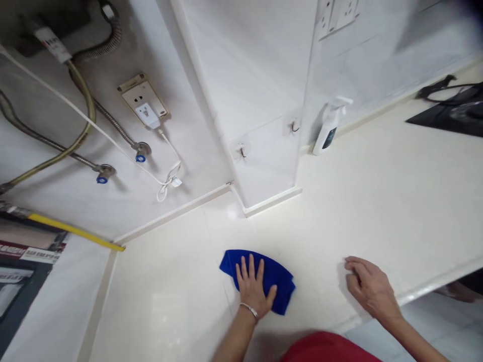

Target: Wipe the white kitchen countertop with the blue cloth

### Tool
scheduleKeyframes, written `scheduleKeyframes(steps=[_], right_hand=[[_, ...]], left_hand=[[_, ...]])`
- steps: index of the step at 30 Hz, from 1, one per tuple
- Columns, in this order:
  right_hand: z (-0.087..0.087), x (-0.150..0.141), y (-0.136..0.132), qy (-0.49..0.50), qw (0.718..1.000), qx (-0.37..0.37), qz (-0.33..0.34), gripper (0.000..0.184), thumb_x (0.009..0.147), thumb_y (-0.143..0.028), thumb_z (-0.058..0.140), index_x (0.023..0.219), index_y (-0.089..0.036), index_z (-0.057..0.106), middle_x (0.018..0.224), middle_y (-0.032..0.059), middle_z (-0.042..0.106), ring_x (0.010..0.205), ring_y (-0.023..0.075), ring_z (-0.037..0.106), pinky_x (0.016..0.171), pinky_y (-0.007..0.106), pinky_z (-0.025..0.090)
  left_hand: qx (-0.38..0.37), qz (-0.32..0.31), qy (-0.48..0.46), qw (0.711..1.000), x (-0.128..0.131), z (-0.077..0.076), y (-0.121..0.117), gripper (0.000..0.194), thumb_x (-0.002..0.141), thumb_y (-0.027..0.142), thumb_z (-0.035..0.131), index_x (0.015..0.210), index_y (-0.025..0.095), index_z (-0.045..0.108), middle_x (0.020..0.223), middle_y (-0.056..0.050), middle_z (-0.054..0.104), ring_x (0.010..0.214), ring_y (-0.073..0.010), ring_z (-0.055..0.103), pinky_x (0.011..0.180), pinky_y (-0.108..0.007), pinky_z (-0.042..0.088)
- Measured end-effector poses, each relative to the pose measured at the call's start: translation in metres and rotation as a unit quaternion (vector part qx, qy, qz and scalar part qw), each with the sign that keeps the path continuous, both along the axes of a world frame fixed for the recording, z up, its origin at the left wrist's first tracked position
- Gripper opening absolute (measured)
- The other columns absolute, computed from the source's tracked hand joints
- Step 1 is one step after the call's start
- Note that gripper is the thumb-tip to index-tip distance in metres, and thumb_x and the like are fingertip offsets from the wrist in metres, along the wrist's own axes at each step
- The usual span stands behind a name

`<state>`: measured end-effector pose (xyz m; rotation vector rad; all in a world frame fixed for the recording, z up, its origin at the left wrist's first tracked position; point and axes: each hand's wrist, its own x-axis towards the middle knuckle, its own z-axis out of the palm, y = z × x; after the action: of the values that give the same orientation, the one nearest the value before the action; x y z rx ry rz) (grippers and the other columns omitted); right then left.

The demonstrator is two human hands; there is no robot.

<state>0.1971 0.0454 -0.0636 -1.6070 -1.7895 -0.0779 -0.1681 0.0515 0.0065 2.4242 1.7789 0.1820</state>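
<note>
A blue cloth (277,287) lies partly folded on the cream countertop (169,281). Flat on top of it, fingers spread, rests my left hand (253,286), with a silver bangle at the wrist. My right hand (372,286) is off to the right, close to the counter's front edge. Its fingers curl in loosely, and I see nothing held in them. It is apart from the cloth.
A white wall column (264,171) with two hooks juts out over the counter. Behind it stands a white spray bottle (329,128). A black appliance with a cable (453,108) sits far right. Left are hoses, valves, a socket (144,103) and a yellow pipe (75,231).
</note>
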Motion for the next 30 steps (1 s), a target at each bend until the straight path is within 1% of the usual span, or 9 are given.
scheduleKeyframes(steps=[2, 5, 9, 12, 16, 21, 25, 27, 30], right_hand=[[0.001, 0.000, 0.000, -0.004, 1.000, 0.005, 0.001, 0.017, 0.082, -0.018, 0.049, 0.098, -0.022, 0.055, 0.109, 0.0097, 0.066, 0.097, 0.0262, 0.064, 0.091, 0.045, 0.053], [0.001, 0.002, 0.000, -0.009, 1.000, 0.013, 0.007, 0.017, 0.082, -0.018, 0.050, 0.097, -0.021, 0.055, 0.108, 0.0097, 0.066, 0.099, 0.0268, 0.064, 0.091, 0.045, 0.053], [-0.001, 0.006, -0.001, -0.011, 1.000, 0.010, 0.006, 0.017, 0.080, -0.017, 0.051, 0.096, -0.021, 0.057, 0.108, 0.0089, 0.067, 0.099, 0.0269, 0.065, 0.091, 0.045, 0.052], [-0.002, 0.008, -0.001, -0.013, 1.000, 0.011, 0.006, 0.017, 0.079, -0.016, 0.052, 0.094, -0.021, 0.058, 0.108, 0.0085, 0.068, 0.097, 0.0269, 0.065, 0.090, 0.044, 0.052], [-0.001, 0.007, -0.002, -0.019, 1.000, 0.018, 0.005, 0.016, 0.080, -0.016, 0.052, 0.094, -0.021, 0.059, 0.107, 0.0089, 0.068, 0.095, 0.0266, 0.064, 0.088, 0.042, 0.052], [0.001, 0.009, -0.002, -0.027, 0.999, 0.018, 0.020, 0.020, 0.079, -0.015, 0.053, 0.097, -0.020, 0.059, 0.109, 0.0096, 0.067, 0.099, 0.0264, 0.062, 0.090, 0.042, 0.049], [0.004, 0.031, 0.001, -0.066, 0.995, -0.018, 0.072, 0.022, 0.081, -0.016, 0.052, 0.101, -0.020, 0.059, 0.112, 0.0084, 0.066, 0.100, 0.0250, 0.061, 0.090, 0.040, 0.048], [0.004, 0.046, 0.002, -0.075, 0.995, -0.021, 0.062, 0.023, 0.082, -0.017, 0.051, 0.104, -0.020, 0.059, 0.112, 0.0086, 0.066, 0.099, 0.0251, 0.061, 0.089, 0.040, 0.048], [0.002, 0.062, 0.001, -0.064, 0.998, -0.009, 0.021, 0.026, 0.082, -0.019, 0.051, 0.107, -0.019, 0.059, 0.114, 0.0104, 0.065, 0.101, 0.0263, 0.060, 0.088, 0.040, 0.048]], left_hand=[[-0.010, -0.019, -0.010, 1.000, 0.021, 0.003, -0.017, 0.086, 0.088, 0.067, 0.045, 0.158, 0.033, 0.008, 0.169, -0.011, 0.008, 0.154, -0.0444, 0.009, 0.121, -0.072, 0.023], [-0.013, -0.013, -0.015, 1.000, 0.040, 0.006, -0.033, 0.082, 0.091, 0.066, 0.042, 0.158, 0.033, 0.007, 0.169, -0.012, 0.010, 0.153, -0.0446, 0.012, 0.120, -0.074, 0.025], [0.001, 0.035, -0.019, 0.999, 0.033, 0.003, -0.051, 0.073, 0.092, 0.062, 0.042, 0.156, 0.040, 0.015, 0.169, -0.006, 0.018, 0.154, -0.0405, 0.017, 0.121, -0.070, 0.027], [0.024, 0.113, -0.009, 0.993, 0.009, -0.003, -0.072, 0.068, 0.093, 0.057, 0.047, 0.155, 0.042, 0.023, 0.168, -0.002, 0.023, 0.154, -0.0377, 0.019, 0.122, -0.066, 0.027], [0.043, 0.240, 0.041, 0.969, -0.037, -0.006, -0.102, 0.058, 0.095, 0.043, 0.047, 0.152, 0.038, 0.035, 0.165, -0.003, 0.032, 0.153, -0.0351, 0.023, 0.123, -0.062, 0.027], [0.035, 0.381, 0.097, 0.919, -0.106, 0.002, -0.132, 0.053, 0.098, 0.043, 0.038, 0.150, 0.033, 0.041, 0.162, -0.004, 0.037, 0.151, -0.0349, 0.029, 0.121, -0.059, 0.028], [0.014, 0.483, 0.087, 0.871, -0.152, 0.009, -0.150, 0.058, 0.098, 0.048, 0.032, 0.153, 0.030, 0.037, 0.164, -0.007, 0.034, 0.151, -0.0365, 0.029, 0.120, -0.059, 0.029], [0.010, 0.526, 0.072, 0.847, -0.161, 0.011, -0.156, 0.061, 0.097, 0.052, 0.028, 0.153, 0.029, 0.036, 0.164, -0.008, 0.033, 0.151, -0.0373, 0.028, 0.120, -0.061, 0.029], [0.005, 0.556, 0.071, 0.828, -0.152, 0.012, -0.164, 0.065, 0.096, 0.055, 0.026, 0.154, 0.026, 0.036, 0.163, -0.012, 0.034, 0.151, -0.0391, 0.027, 0.120, -0.063, 0.028]])
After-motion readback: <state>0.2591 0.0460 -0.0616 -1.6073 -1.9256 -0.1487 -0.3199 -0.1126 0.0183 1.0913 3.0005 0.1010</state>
